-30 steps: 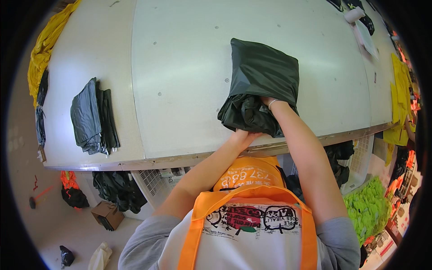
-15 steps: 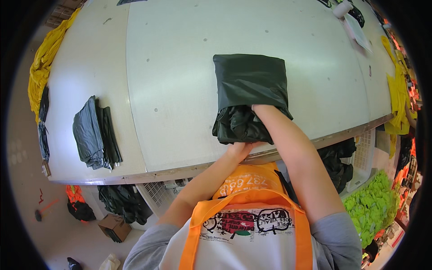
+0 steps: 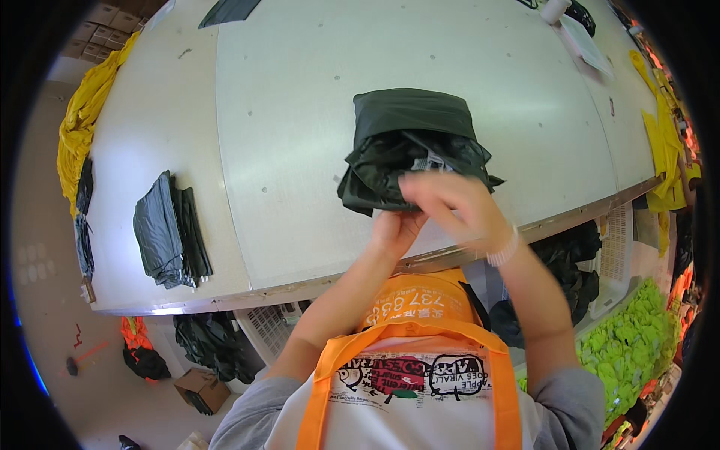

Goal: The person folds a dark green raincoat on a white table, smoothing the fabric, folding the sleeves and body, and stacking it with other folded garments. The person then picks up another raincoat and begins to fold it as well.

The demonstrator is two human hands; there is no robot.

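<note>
A dark green, shiny cloth bundle (image 3: pixel 409 112) lies in front of me near the table's front edge. Its far part is a smooth, flat fold like a pouch; crumpled cloth with a small pale printed label (image 3: pixel 431 161) shows in the opening on the near side. My left hand (image 3: pixel 397 229) grips the bundle's near edge from below, its fingertips partly hidden. Over the crumpled part hovers my right hand (image 3: pixel 461 210), smeared by motion, with a pale band at the wrist; whether its fingers hold cloth cannot be made out.
Folded dark green cloths (image 3: pixel 169 232) are stacked on the table's left. Yellow cloth (image 3: pixel 94 112) hangs over the far left edge. A white roll (image 3: pixel 553 10) and papers (image 3: pixel 585 45) lie at the back right. Below the front edge are crates (image 3: pixel 615 255) and a bright green heap (image 3: pixel 630 352).
My right hand has come out from under the flat fold toward me. The opening has spread, showing the label. My left hand stays at the near edge.
</note>
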